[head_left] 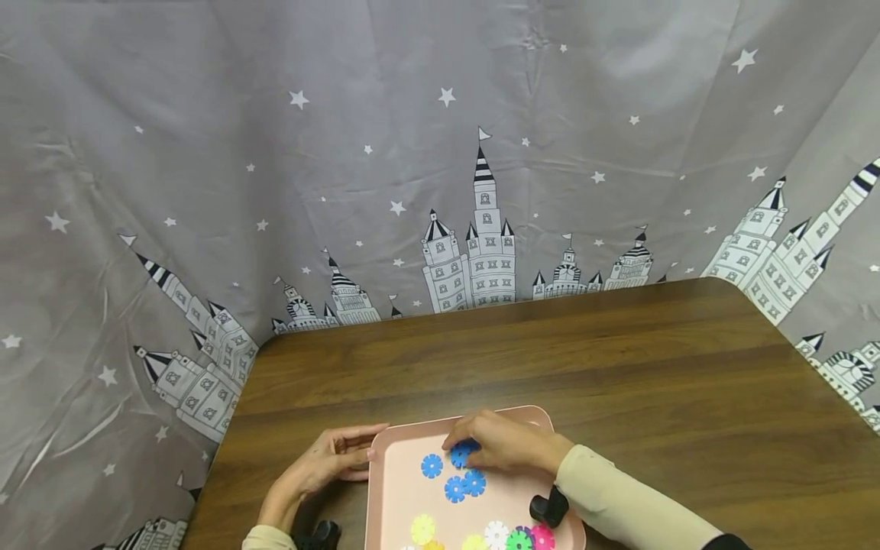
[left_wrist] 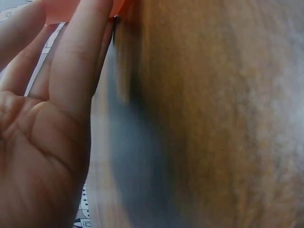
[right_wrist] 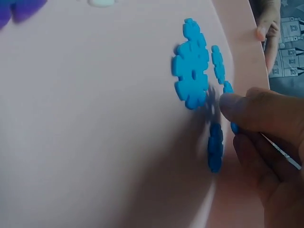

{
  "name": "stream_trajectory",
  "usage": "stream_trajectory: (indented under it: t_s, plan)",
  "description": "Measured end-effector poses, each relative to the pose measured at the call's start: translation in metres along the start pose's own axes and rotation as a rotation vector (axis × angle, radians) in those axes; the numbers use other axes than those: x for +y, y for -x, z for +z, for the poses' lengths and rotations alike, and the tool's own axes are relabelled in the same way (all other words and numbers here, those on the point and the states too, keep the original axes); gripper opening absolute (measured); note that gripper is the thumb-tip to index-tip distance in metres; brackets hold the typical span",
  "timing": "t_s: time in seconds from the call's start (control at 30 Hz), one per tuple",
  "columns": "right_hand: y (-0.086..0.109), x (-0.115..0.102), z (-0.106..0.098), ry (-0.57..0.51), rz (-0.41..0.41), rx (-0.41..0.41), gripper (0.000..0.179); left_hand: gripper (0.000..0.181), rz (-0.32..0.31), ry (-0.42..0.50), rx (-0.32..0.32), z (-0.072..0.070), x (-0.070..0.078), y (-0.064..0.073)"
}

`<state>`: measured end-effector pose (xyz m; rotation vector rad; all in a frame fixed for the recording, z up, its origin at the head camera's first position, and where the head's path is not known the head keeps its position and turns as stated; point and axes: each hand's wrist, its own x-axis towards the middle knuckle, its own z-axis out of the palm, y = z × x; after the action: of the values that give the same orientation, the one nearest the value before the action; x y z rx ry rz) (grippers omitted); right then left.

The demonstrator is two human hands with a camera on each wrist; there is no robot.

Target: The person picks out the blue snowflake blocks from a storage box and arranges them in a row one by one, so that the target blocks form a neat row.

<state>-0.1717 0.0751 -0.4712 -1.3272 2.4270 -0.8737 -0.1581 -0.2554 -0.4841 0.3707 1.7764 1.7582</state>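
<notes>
right hand [head_left: 498,441]: fingers clamped on blue snowflake disc [right_wrist: 228,87] | other blue discs [head_left: 431,466]: just beside those fingers | pink tray [head_left: 401,496]: beneath them | left hand [head_left: 323,461]: fingers apart, touching tray's side

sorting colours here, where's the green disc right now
In the head view, the green disc lies in the tray, toward its right side, at the picture's bottom edge, between a white disc and a pink disc.

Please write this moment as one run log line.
left hand: touches pink tray; right hand: pinches blue disc; tray: other discs, several colours
</notes>
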Motion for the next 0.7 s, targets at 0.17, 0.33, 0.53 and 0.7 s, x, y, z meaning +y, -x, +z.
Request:
stream_trajectory:
  t_s: [0.17, 0.33, 0.53, 0.7]
  plan:
    - [0.005, 0.001, -0.004, 0.026, -0.026, 0.044, 0.031, 0.049, -0.001, 0.002, -0.004, -0.001, 0.000, -0.002]
    - [0.017, 0.005, -0.013, 0.039, -0.006, 0.076, 0.030, 0.048, -0.007, 0.002, -0.007, -0.001, -0.003, -0.003]
    - [0.038, 0.011, -0.027, 0.010, 0.036, 0.151, 0.032, 0.049, -0.005, -0.009, 0.000, -0.001, -0.003, -0.003]
    - [0.055, 0.016, -0.039, -0.020, 0.070, 0.210, 0.032, 0.050, -0.026, -0.012, 0.012, -0.002, -0.003, -0.002]
